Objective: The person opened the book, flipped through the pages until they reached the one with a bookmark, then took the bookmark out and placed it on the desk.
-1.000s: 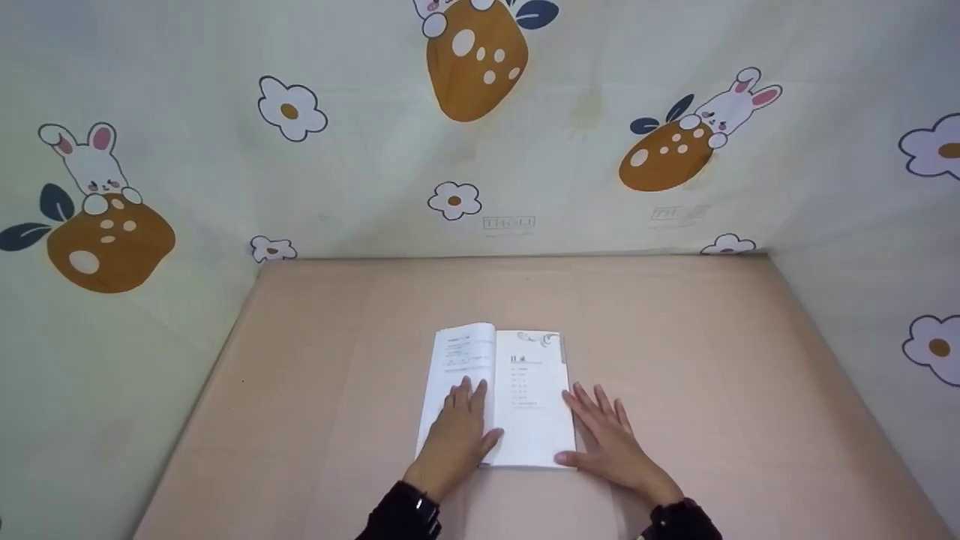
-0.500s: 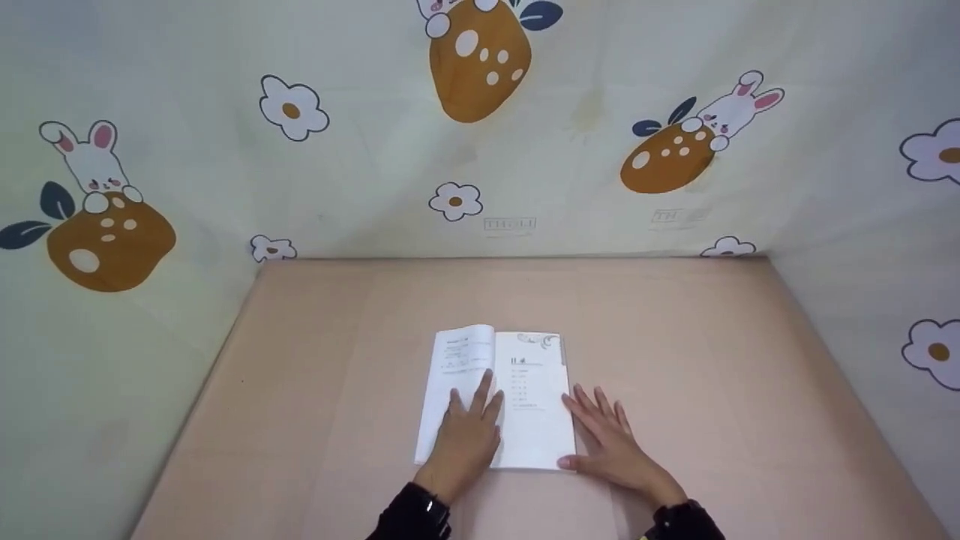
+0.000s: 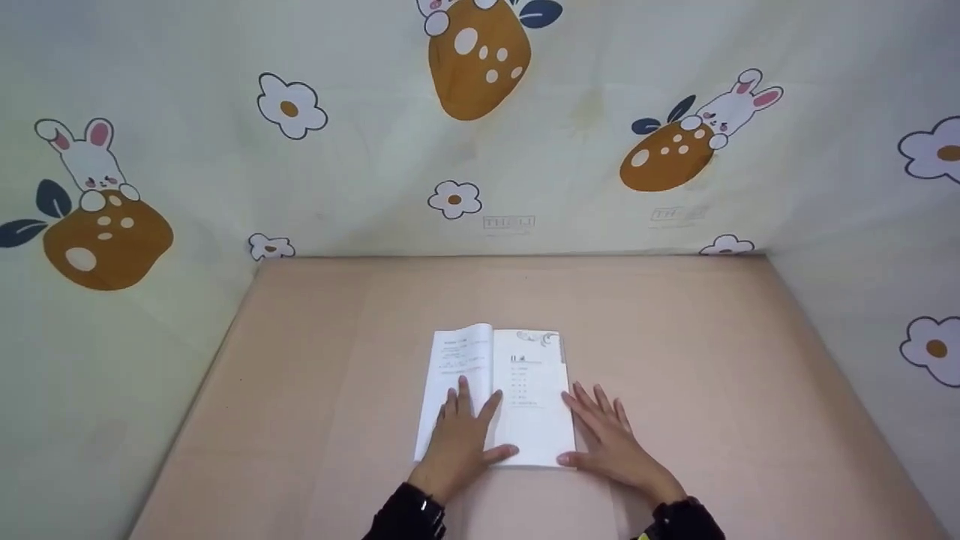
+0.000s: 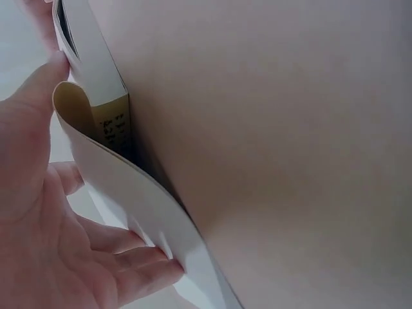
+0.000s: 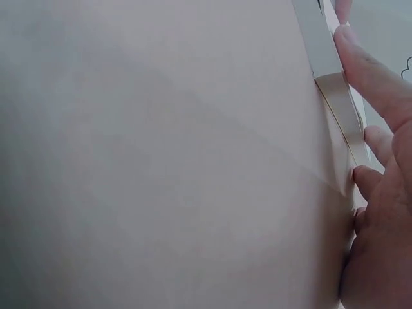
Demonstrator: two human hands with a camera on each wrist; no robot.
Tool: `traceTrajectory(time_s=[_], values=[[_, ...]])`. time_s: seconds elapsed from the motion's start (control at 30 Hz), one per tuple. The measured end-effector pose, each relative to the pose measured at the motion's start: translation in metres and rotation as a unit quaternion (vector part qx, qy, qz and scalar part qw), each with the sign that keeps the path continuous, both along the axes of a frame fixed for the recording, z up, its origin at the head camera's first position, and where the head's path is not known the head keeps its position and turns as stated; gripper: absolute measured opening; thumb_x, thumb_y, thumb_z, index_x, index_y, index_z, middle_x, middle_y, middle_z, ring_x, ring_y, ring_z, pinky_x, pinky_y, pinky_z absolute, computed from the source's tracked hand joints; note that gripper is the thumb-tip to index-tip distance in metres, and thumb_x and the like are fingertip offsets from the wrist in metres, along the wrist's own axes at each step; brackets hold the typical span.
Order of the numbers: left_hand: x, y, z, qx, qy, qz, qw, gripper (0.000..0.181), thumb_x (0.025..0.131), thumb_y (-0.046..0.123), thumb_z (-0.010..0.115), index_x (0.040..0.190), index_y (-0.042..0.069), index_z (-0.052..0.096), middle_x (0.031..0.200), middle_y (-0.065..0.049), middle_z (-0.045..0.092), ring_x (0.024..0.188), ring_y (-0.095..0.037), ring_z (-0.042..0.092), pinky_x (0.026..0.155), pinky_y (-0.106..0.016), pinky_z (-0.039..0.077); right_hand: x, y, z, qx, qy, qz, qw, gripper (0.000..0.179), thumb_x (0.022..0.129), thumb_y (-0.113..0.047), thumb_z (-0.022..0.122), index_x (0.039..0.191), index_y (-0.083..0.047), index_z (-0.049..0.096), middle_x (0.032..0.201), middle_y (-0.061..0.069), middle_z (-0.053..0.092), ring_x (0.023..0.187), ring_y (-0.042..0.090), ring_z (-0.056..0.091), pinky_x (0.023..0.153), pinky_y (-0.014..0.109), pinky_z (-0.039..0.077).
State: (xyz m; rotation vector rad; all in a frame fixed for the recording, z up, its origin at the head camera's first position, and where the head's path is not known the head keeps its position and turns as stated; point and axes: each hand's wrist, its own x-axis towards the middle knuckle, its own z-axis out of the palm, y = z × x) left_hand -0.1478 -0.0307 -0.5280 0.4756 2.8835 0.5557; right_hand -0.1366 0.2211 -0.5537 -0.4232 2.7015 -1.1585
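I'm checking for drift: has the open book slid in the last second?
No: in the head view, the open book shows no clear shift against the far edge of the tan tabletop.

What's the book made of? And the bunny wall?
The book looks like matte paper: its thin printed pages curve softly near the middle. The bunny wall might be covered in cloth or thin plastic, mostly dull, because it seems softly rippled, but I can't tell which.

Book [image 3: 536,412] down on the tabletop [image 3: 315,390], left page [image 3: 445,375] under the left hand [image 3: 459,442], right hand [image 3: 611,450] on its right edge, patterned backdrop [image 3: 360,187] beyond both!
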Motion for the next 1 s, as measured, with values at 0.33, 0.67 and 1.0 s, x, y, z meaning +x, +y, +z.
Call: traceTrajectory(time_s=[0.33,0.67,1.0], values=[[0.0040,-0.0004,0.0022,-0.013,0.010,0.000,0.9999,0.094,0.068,0.069,0.061,0.143,0.017,0.038,0.145,-0.040,0.016,0.126,-0.062,0.024,0.104,-0.060,0.030,-0.0020,-0.0023,-0.0001,0.006,-0.005,-0.004,1.0000,0.088,0.073,-0.047,0.072,0.145,-0.015,0.033,0.154,0.013,0.016,0.142,0.041,0.000,0.109,0.060,-0.011],[0.0042,-0.0018,0.0062,0.000,0.006,-0.018,0.9998,0.095,0.062,0.070,0.067,0.140,0.021,0.042,0.143,-0.043,0.013,0.124,-0.066,0.021,0.104,-0.063,0.028,-0.0019,-0.0032,0.0005,0.005,-0.016,-0.019,0.9997,0.087,0.072,-0.048,0.073,0.144,-0.017,0.034,0.155,0.011,0.016,0.143,0.039,-0.001,0.110,0.057,-0.013],[0.0037,-0.0019,0.0055,-0.007,0.019,-0.030,0.9993,0.100,0.058,0.070,0.070,0.139,0.020,0.043,0.142,-0.044,0.014,0.123,-0.066,0.023,0.103,-0.063,0.030,0.0008,-0.0065,-0.0031,0.005,0.004,-0.042,0.9991,0.085,0.071,-0.051,0.072,0.141,-0.016,0.040,0.153,0.013,0.022,0.143,0.038,0.003,0.111,0.057,-0.010]])
